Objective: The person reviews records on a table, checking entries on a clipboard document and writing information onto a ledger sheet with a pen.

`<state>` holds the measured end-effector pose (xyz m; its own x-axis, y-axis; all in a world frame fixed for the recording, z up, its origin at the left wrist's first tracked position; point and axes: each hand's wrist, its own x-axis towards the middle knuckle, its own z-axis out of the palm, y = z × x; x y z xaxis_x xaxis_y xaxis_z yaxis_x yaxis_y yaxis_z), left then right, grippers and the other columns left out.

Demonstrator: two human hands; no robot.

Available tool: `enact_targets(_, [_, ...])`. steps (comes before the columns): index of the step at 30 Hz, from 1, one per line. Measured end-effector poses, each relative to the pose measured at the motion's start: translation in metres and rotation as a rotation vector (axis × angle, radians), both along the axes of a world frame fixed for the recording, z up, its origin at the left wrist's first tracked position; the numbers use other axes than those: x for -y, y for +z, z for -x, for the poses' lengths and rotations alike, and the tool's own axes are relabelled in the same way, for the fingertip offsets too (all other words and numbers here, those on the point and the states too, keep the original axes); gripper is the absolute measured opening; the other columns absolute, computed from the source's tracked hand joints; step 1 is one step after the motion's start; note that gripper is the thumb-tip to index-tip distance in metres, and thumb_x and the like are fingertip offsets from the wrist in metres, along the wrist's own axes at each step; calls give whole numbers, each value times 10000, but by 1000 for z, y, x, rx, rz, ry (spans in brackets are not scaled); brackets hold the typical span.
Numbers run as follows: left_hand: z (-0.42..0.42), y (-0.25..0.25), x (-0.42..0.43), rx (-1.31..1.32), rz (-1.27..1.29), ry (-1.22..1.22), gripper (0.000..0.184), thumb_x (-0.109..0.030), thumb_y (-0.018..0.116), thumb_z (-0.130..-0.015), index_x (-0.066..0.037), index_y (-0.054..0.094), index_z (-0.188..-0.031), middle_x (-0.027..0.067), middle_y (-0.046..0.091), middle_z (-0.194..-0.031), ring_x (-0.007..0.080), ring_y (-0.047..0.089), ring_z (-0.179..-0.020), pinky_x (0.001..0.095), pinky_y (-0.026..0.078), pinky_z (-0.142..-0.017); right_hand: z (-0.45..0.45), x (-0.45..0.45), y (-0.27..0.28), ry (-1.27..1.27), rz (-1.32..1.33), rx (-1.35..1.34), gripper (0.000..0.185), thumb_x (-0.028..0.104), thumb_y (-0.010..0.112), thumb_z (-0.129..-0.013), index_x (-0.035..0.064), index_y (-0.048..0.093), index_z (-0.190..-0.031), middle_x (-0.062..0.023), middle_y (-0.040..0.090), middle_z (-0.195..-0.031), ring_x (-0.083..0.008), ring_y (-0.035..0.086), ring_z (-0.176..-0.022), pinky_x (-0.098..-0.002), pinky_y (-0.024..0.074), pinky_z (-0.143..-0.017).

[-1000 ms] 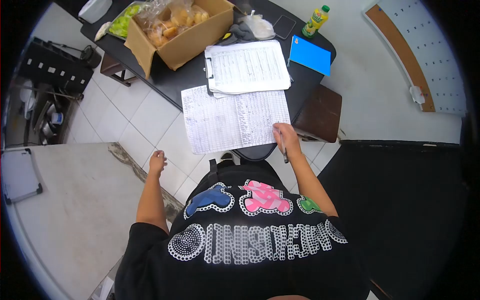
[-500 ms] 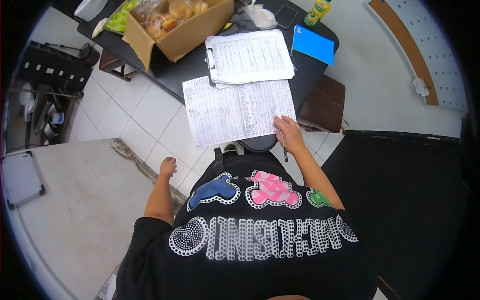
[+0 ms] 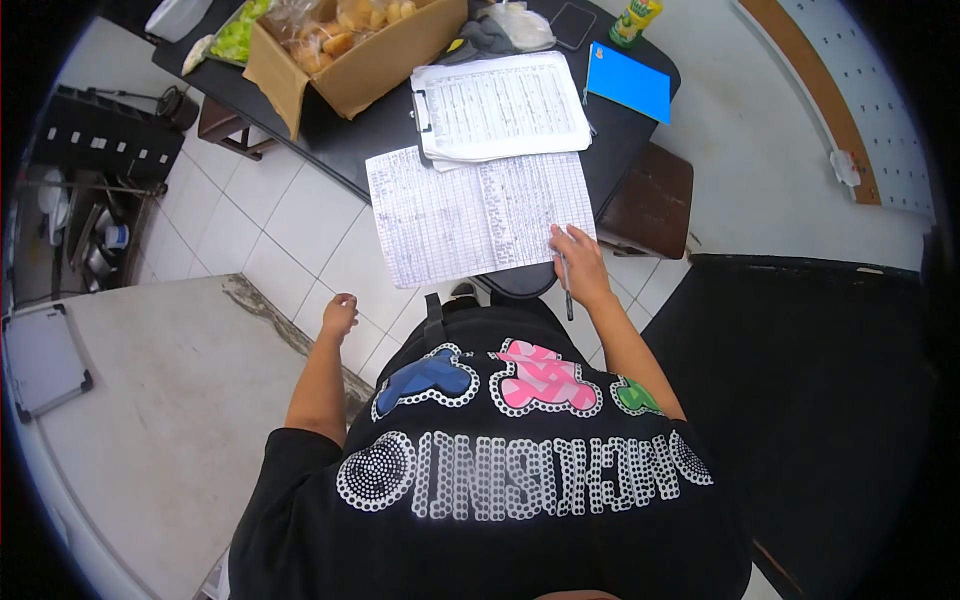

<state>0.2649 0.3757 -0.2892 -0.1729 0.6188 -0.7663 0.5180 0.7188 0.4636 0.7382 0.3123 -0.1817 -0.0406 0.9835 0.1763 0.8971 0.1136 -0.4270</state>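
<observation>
An open notebook (image 3: 430,225), its pages ruled in a grid and covered with handwriting, lies at the near edge of the black table and partly overhangs it. My right hand (image 3: 582,265) is at its lower right corner, fingers closed round a pen (image 3: 568,290) that points back toward me. Just beyond, a clipboard (image 3: 421,112) with a stack of filled-in sheets (image 3: 505,105) overlaps the notebook's top edge. Away from the table, over the floor at my left side, my left hand (image 3: 341,315) hangs with its fingers curled in, nothing visible in them.
On the table (image 3: 325,150) stand a cardboard box (image 3: 375,70) of bagged bread rolls, a blue booklet (image 3: 628,82), a phone (image 3: 573,25) and a green-and-yellow bottle (image 3: 635,22). A brown stool (image 3: 650,205) is at the right, and a pale counter (image 3: 170,400) at the left.
My left hand has come up slightly, toward the table. The right hand keeps its grip on the pen at the notebook's corner, and the view has shifted a little.
</observation>
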Motion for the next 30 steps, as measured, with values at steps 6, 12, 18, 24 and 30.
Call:
enact_targets(6, [14,-8,1,-67,65,-92,321,-342,482,-890,-137,494,-1138,74,621,-868,188,600,-668,333,439,-524,2,0,-2,-16,-1,10,274,22,591,-690,93,573,-954,-75,571,-1172,-326,497,-1092,-451,387,-897])
enact_targets(12, [11,-2,-1,-67,18,-18,268,-308,551,-864,-101,545,-1035,54,605,-728,160,578,-542,272,403,-400,2,0,-2,-28,14,16,272,30,596,-690,99,571,-953,-71,564,-1183,-319,484,-1107,-446,377,-911])
enact_targets(18, [0,-3,-6,-28,-19,-25,227,-275,559,-866,-95,556,-1003,56,600,-709,156,573,-531,271,415,-411,3,1,-3,-33,27,13,265,35,593,-698,97,567,-955,-68,564,-1184,-315,474,-1121,-446,369,-921])
enact_targets(24, [-5,-4,-12,-39,-19,-49,226,-262,559,-867,-80,560,-1002,60,600,-684,152,563,-508,271,430,-423,3,1,0,-33,35,10,257,34,590,-701,95,563,-948,-66,564,-1187,-314,476,-1121,-444,366,-923])
enact_targets(30, [-8,-4,-14,-35,-12,-41,223,-250,557,-868,-76,560,-1007,63,598,-683,149,557,-507,265,433,-426,4,1,0,-37,19,2,253,30,589,-697,96,560,-940,-65,572,-1176,-312,482,-1114,-445,367,-920])
